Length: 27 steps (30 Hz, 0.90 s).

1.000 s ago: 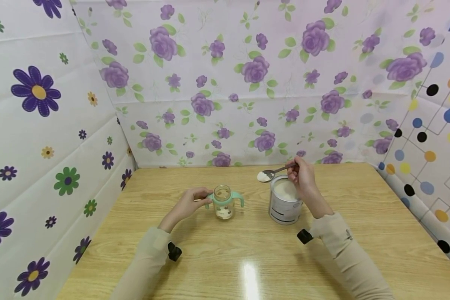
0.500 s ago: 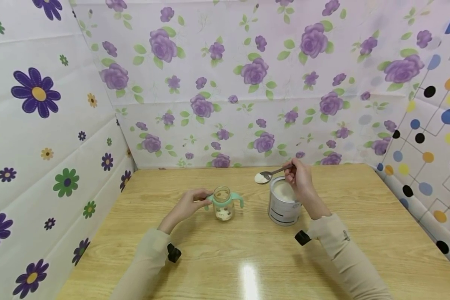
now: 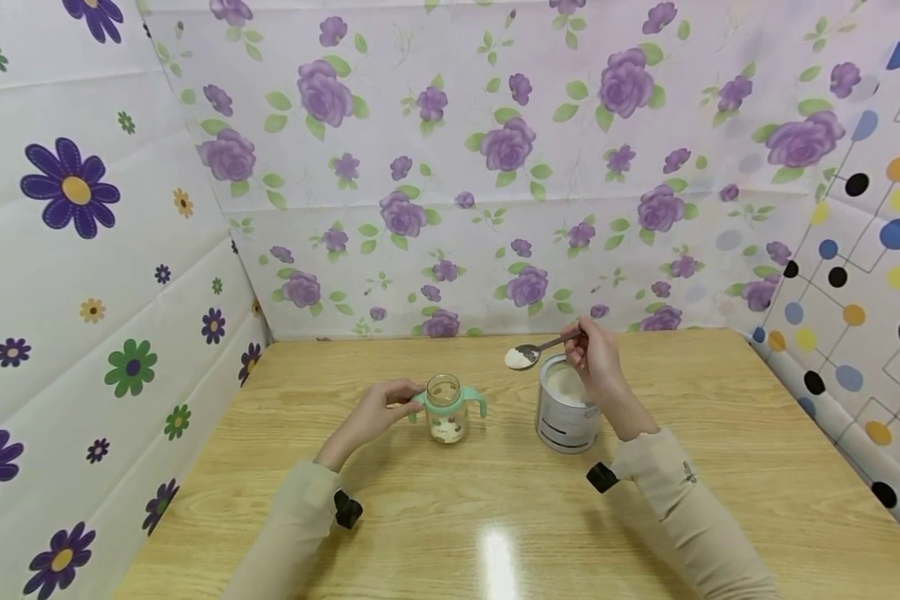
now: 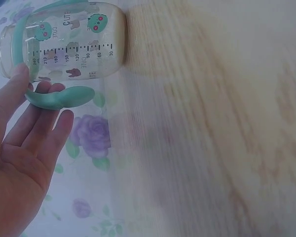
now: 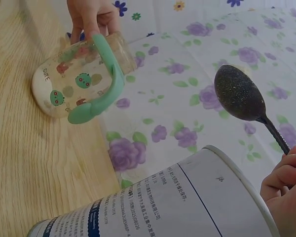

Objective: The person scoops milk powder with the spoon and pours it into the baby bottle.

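Observation:
My left hand (image 3: 378, 410) pinches one green handle (image 4: 64, 98) of a clear baby bottle (image 3: 447, 425), which stands upright and lidless on the table. Pale powder lies at the bottle's bottom, and its wall bears a measuring scale and cartoon prints. In my right hand (image 3: 598, 358) is a dark spoon (image 5: 240, 94), gripped by its handle and heaped with white powder (image 3: 521, 358). The spoon's bowl hangs just left of the rim of an open can (image 3: 567, 421), above table height. Inside the can, cream-coloured powder shows, partly hidden behind the right hand.
The wooden table (image 3: 435, 517) is bounded by a flowered cloth (image 3: 450, 208) at the back and patterned cloths on both sides. Between bottle and can there is a gap of about a can's width. Black wrist cameras (image 3: 347, 508) sit under both sleeves.
My right hand has carried the loaded spoon slightly to the left, toward the bottle. The left hand keeps its hold on the bottle's handle, and bottle and can stay in place.

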Available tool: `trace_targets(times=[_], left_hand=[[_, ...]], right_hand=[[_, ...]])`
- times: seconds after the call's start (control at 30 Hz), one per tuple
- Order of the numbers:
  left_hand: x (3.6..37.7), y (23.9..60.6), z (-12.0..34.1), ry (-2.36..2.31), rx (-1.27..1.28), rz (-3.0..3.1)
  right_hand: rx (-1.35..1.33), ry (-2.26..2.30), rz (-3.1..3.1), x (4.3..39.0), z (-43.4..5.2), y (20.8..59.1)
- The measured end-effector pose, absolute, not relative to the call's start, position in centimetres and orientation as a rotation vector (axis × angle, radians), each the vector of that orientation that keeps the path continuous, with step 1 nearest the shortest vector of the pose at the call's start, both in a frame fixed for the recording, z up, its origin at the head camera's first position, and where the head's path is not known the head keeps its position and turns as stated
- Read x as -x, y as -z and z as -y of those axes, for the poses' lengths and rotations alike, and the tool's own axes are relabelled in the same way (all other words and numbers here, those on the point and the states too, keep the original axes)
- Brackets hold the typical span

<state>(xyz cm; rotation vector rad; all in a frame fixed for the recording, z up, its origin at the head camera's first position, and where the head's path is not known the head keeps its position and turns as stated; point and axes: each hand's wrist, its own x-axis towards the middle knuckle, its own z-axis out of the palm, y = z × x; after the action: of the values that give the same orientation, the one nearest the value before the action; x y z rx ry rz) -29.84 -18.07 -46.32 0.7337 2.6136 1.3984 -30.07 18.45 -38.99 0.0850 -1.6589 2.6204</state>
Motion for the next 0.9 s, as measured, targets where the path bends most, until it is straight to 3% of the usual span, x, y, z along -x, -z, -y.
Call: trace_targets(times=[0.63, 0.9], left_hand=[[29.8, 46.6, 18.0, -1.391, -0.732, -2.636], [28.1, 44.2, 17.4, -1.375, -0.760, -2.620]], right_hand=[[-0.066, -2.642, 1.613, 30.2, -17.8, 39.1], [-0.090, -2.645, 1.610, 30.2, -17.8, 39.0]])
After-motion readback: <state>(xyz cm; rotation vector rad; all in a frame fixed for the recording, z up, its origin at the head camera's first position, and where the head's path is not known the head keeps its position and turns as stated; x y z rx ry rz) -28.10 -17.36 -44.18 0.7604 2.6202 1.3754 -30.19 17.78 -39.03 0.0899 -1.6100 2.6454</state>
